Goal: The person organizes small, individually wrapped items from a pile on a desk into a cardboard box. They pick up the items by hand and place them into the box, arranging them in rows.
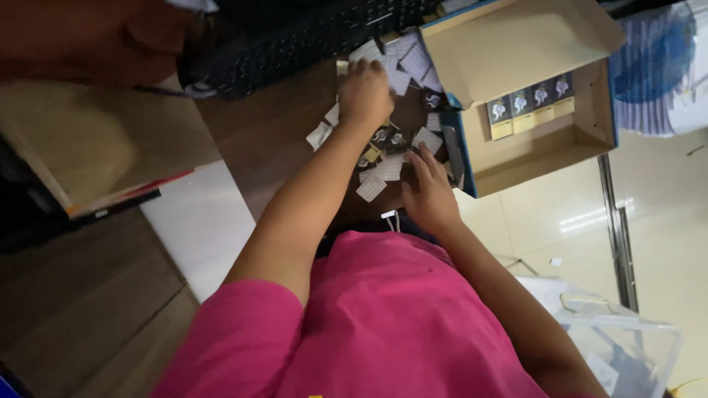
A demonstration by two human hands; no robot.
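A pile of small white paper slips and small black-and-yellow packets (391, 144) lies scattered on the brown wooden table (258, 140). My left hand (363, 92) reaches over the far part of the pile, seen from its back with the fingers curled down into the slips; what it grips is hidden. My right hand (428, 193) rests at the near edge of the pile, fingers spread, fingertips touching slips. Right of the pile stands an open cardboard box (538, 155) with blue edging, holding a row of several black-and-yellow packets (531, 105).
A black keyboard (295, 44) lies beyond the pile. A flat cardboard box (96, 140) sits at the left table end. A clear plastic bin (627, 346) stands on the pale tiled floor at lower right. My pink shirt fills the bottom of the view.
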